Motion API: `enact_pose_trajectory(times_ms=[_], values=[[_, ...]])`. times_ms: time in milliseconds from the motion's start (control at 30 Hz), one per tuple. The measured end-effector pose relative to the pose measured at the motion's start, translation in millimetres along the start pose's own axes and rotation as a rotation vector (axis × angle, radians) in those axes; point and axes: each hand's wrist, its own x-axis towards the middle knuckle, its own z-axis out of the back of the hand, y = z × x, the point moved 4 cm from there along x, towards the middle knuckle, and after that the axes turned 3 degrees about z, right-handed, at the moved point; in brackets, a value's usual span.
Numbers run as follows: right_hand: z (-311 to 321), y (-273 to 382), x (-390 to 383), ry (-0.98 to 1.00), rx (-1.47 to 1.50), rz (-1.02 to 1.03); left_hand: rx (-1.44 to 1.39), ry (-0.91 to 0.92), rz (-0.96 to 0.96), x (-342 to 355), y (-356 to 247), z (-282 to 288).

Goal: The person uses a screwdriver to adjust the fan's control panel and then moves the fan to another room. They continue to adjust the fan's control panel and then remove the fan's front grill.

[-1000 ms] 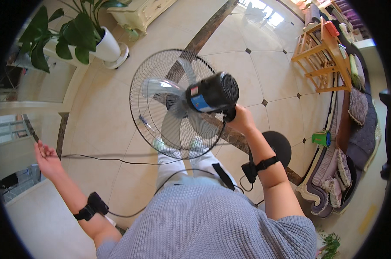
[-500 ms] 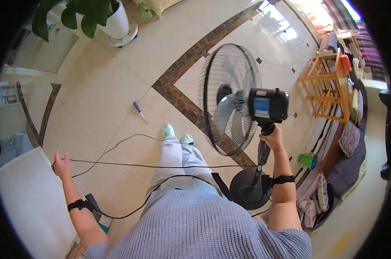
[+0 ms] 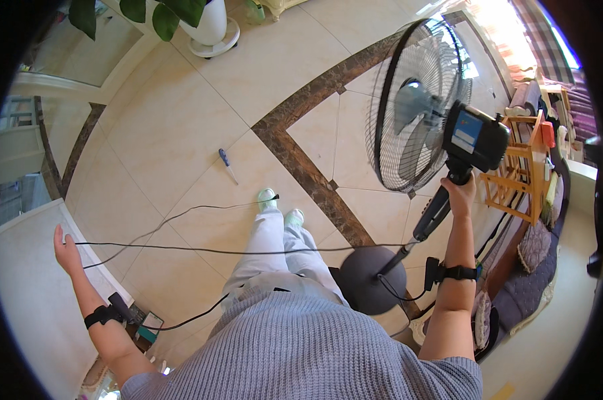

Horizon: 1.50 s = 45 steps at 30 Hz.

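Observation:
A black pedestal fan [image 3: 478, 137] is at my right, leaning away to the right. My right hand [image 3: 460, 193] is wrapped round the top of its pole, just under the motor housing. The round cage [image 3: 418, 107] faces left, and the round base [image 3: 373, 280] is close beside my legs. At the far left my left hand [image 3: 67, 251] is closed on the fan's black power cord [image 3: 201, 250]. One stretch of the cord runs across my legs to the fan. The other stretch trails over the floor, its plug [image 3: 275, 197] by my shoe.
A blue-handled screwdriver [image 3: 224, 159] lies on the tiled floor ahead of my feet. A white plant pot [image 3: 208, 27] stands at the far left. To the right are a wooden rack [image 3: 525, 167] and a purple sofa [image 3: 538, 283]. A white panel [image 3: 31, 287] stands by my left arm.
The fan has swung to the right and farther away, leaning more on its base. My left hand has moved outward to the left with the cord, and the plug end has shifted slightly.

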Motion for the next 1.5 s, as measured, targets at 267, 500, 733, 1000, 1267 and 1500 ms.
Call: enact_pose_trajectory(times_ms=[267, 500, 733, 1000, 1267, 1500], values=[[-35.0, 42.3, 26.7, -0.083, 0.517, 0.117, 0.308, -0.103, 0.106, 8.5, 61.9, 73.3], [-99.7, 71.3, 51.2, -0.163, 1.029, 0.134, 0.181, -0.352, 0.205, 19.0, 137.5, 174.7], [-272.6, 100.1, 47.3, -0.008, 1.41, 0.098, 0.109, -0.482, 0.208, -19.3, 148.3, 186.8], [-508.7, 72.1, -8.6, -0.132, 1.561, -0.618, 0.231, -0.237, -0.347, -94.9, -30.2, 35.6], [-651.5, -10.4, -40.2, 0.067, 1.706, -0.874, 0.046, 0.031, -0.392, -167.8, -103.0, -142.2], [-711.6, -59.6, -60.5, 0.175, 1.691, -0.92, 0.019, 0.164, -0.597, -196.2, -122.3, -301.4]])
